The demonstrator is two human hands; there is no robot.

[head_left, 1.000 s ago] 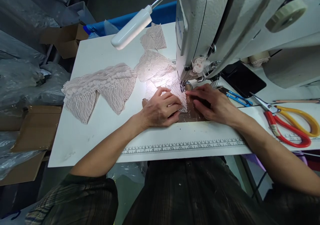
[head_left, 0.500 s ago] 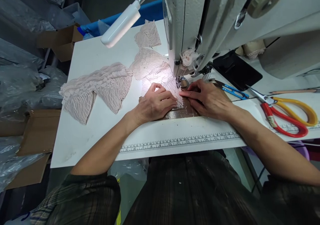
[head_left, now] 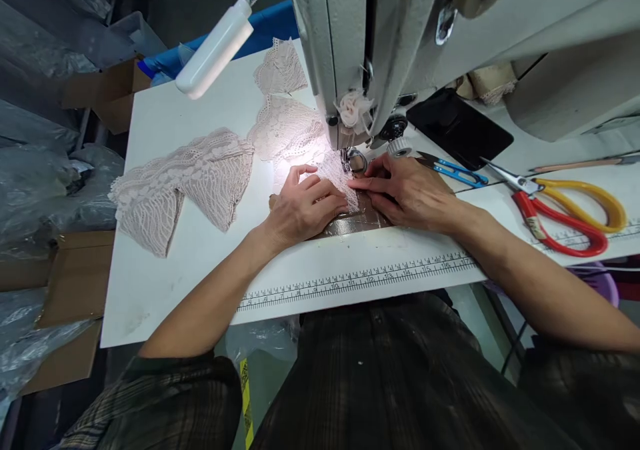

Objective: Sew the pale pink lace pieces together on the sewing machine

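Observation:
A pale pink lace piece (head_left: 336,170) lies under the presser foot (head_left: 346,160) of a sewing machine (head_left: 345,43). My left hand (head_left: 305,207) rests on its left side, fingers bent and pressed onto the lace; the fingertips are partly hidden. From the right, my right hand (head_left: 405,193) holds the lace edge close to the foot, its forefinger stretched along it and the thumb mostly hidden. Beneath both hands shows a brownish shiny plate (head_left: 350,224). Behind, joined to the lit area, spreads another lace cup (head_left: 285,127).
Stacked lace pieces (head_left: 200,170) lie at left, with another lace piece (head_left: 280,67) farther back. At right are a black phone (head_left: 460,127), blue thread snips (head_left: 460,172) and scissors with red and yellow handles (head_left: 565,210). A white lamp (head_left: 215,47) hangs over the table (head_left: 150,290).
The whole view has shifted slightly, so the machine and the table things appear farther left. Both hands stay on the lace beside the presser foot, with hardly any change in grip.

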